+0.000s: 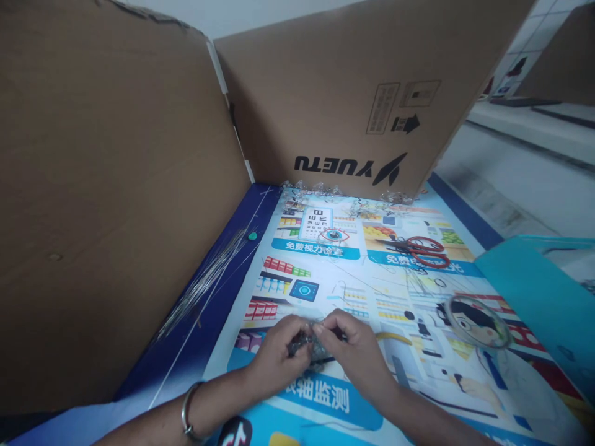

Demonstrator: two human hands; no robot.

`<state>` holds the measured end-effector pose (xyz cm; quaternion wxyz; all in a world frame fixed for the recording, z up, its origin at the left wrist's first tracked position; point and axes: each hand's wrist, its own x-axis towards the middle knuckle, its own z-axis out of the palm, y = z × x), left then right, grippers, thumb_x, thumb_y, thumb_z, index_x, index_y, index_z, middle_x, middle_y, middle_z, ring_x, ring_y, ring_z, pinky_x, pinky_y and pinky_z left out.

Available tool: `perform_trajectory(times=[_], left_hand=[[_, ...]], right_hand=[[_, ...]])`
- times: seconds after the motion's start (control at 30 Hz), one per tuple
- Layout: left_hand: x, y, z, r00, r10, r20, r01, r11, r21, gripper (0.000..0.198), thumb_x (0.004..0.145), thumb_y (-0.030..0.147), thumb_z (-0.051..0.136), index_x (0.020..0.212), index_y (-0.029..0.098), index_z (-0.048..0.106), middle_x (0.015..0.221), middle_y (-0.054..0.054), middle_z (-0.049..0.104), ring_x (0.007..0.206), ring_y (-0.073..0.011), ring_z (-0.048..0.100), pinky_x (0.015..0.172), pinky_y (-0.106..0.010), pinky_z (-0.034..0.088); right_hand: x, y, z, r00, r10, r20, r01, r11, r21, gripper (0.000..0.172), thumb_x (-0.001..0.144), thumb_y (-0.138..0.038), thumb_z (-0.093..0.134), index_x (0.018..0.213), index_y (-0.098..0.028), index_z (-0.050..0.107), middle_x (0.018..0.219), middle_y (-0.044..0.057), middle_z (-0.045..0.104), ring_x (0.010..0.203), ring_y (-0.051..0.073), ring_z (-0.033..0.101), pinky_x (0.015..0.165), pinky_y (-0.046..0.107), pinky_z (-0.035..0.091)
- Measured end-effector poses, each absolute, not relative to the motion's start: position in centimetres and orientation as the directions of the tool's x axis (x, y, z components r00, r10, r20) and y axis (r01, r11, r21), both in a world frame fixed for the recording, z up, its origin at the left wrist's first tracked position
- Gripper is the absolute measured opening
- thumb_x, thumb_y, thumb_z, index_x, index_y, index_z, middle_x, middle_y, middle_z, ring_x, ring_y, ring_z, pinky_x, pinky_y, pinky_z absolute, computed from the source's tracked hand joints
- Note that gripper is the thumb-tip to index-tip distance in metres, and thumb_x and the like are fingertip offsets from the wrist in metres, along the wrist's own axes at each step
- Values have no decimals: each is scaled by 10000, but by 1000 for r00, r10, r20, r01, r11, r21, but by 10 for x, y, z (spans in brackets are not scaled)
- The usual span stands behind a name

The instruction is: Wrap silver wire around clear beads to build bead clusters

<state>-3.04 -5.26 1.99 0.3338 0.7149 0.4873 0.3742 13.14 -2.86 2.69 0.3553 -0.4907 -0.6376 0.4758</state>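
My left hand and my right hand meet low in the middle of the head view, above the printed sheet. Between them is a small shiny piece with clear and dark parts, perhaps beads and wire; its exact kind is hard to make out. The fingers of my left hand are curled round it, and a metal bangle circles that wrist. With thumb and forefinger my right hand pinches at its top edge. A curved yellow handle lies just right of my right hand; the rest of that tool is unclear.
Red-handled scissors and a clear round coil lie to the right. Thin straight wires are bundled at left. Clear wired pieces line the back, below cardboard walls. A turquoise folder borders the right.
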Motion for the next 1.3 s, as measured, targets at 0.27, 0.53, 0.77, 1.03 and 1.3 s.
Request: perform_trajectory(times=[0.27,0.53,0.77,1.03,1.3], left_hand=[[-31,-51,18,270,946,176,435,-284,855,91,760,108,485,762,167,555,733,-5,541,698,-146,502,653,-235,395],[-33,-50,18,299,935,191,466,-318,826,102,844,180,463,765,160,524,735,-16,539,694,-147,498,646,-241,380],[-33,-48,16,282,937,206,500,-327,802,90,727,88,456,729,168,495,696,-3,521,662,-144,486,629,-241,373],[-34,-49,6,323,928,187,561,-347,752,116,729,90,438,800,178,465,773,-26,529,710,-165,489,656,-272,389],[-35,-50,4,367,913,180,548,-369,751,107,764,79,394,785,177,434,774,-29,494,721,-167,466,647,-271,376]], right_hand=[[132,-28,24,-262,965,1,288,79,-954,218,800,-312,546,625,-188,507,594,-30,496,582,126,468,536,225,364],[132,-29,24,-256,967,9,295,87,-952,216,805,-311,543,628,-190,525,601,-23,521,585,129,481,543,224,375],[132,-30,25,-256,967,14,298,93,-950,221,803,-308,541,618,-192,506,594,-29,504,584,127,471,541,222,367],[131,-28,22,-253,967,-6,277,67,-958,212,804,-310,539,631,-188,523,606,-25,518,598,130,475,556,226,375],[132,-29,27,-233,972,-27,281,41,-959,232,795,-328,540,615,-189,497,589,-29,489,583,128,452,542,231,358]])
